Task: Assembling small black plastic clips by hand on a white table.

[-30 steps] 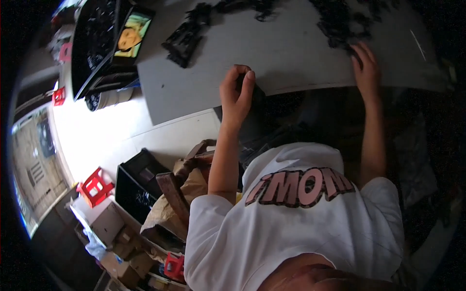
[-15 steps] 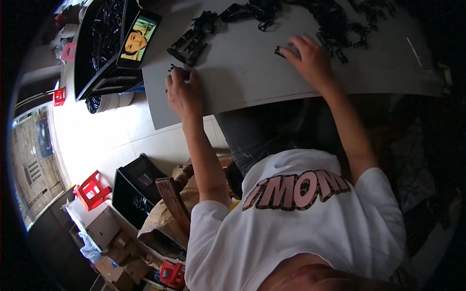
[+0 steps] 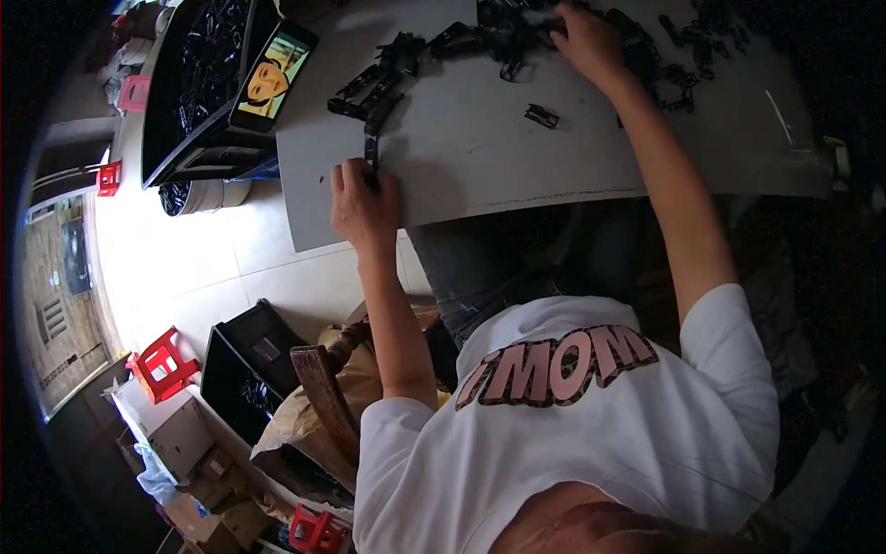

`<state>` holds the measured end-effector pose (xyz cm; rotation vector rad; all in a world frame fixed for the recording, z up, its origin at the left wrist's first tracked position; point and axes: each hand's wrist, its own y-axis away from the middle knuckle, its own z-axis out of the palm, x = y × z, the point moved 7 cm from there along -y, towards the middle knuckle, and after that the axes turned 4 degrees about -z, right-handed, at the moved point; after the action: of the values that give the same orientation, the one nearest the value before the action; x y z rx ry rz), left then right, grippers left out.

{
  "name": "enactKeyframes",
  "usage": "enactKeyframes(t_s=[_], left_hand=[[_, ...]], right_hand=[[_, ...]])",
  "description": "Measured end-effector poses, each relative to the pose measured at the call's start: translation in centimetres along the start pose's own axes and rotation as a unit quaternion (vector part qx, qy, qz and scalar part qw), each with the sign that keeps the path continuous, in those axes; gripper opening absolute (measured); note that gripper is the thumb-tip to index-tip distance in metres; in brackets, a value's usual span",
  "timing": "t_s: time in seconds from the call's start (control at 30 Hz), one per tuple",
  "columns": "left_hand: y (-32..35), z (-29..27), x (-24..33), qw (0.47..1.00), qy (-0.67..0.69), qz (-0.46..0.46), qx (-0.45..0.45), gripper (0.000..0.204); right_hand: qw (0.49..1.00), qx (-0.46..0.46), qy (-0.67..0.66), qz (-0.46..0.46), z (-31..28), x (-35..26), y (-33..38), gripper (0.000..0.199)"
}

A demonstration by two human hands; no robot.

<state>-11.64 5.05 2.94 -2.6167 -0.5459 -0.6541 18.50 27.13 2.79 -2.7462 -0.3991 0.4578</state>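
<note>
The left hand (image 3: 365,210) is at the near left edge of the tabletop (image 3: 471,162), its fingers bent and drawn together at the lower end of a narrow black piece (image 3: 371,150). That end disappears between thumb and fingers, so whether they pinch it or only touch it cannot be told. The right hand (image 3: 588,42) reaches to the far side, fingertips at a tangle of black parts (image 3: 526,30); its fingers are partly hidden and overlap the dark shapes — I cannot tell if anything is gripped.

The black parts run in an uneven chain from the narrow piece up toward the right hand, their outlines merging, and the upper picture edge cuts some off. A denser heap (image 3: 637,46) lies just right of the right hand, partly covered by the forearm. One loose black part (image 3: 542,115) lies by itself between the two hands, nearer the right forearm.

At left, a phone (image 3: 273,78) with a lit screen leans against a black bin (image 3: 205,60) of dark parts too jumbled to separate. Below, a white bucket (image 3: 220,194) is half hidden.
</note>
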Motion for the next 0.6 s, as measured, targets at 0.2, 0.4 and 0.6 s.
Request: enactKeyframes(t_s=[0.2, 0.4, 0.6], left_hand=[[2.0, 2.1, 4.1, 0.977, 0.177, 0.102, -0.065, 0.028], [3.3, 5.1, 9.8, 0.938, 0.242, 0.153, -0.197, 0.035], [3.8, 5.5, 9.6, 0.936, 0.234, 0.172, -0.197, 0.030]], right_hand=[[0.983, -0.064, -0.166, -0.053, 1.8, 1.0, 3.9, 0.022], [0.984, 0.029, -0.142, -0.108, -0.3, 1.7, 3.5, 0.021], [0.979, -0.043, -0.158, -0.125, -3.3, -3.7, 5.7, 0.018]])
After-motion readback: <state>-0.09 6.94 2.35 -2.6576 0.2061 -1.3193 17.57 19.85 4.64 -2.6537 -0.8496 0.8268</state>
